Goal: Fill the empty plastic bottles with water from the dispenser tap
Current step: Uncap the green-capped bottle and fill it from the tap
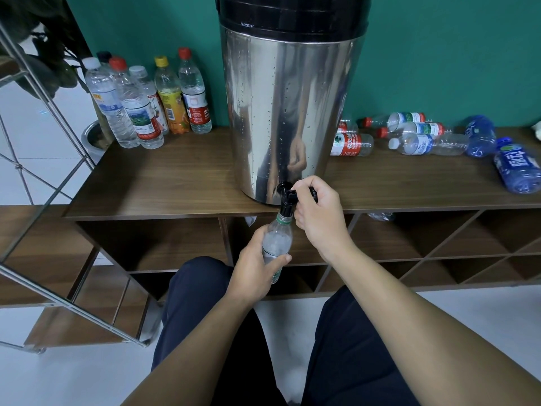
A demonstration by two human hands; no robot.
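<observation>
- Now the bottle [277,242] is held upright in the left hand [254,269], its grip wrapped round the body, just below the bench [164,183] edge.
- Its long axis is lined up directly under the tap [286,200], mouth at the spout.
- The tap lever is gripped by the right hand [317,213], the nearer one.
- Empty bottles [421,139] are left lying far right.

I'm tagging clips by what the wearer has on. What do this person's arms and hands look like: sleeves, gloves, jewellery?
Both forearms are bare up to the frame edge, with no sleeve showing. The left hand and right hand wear no gloves, and no ring, watch or bracelet shows. The only clothing in view is dark navy trousers on the legs below.
</observation>
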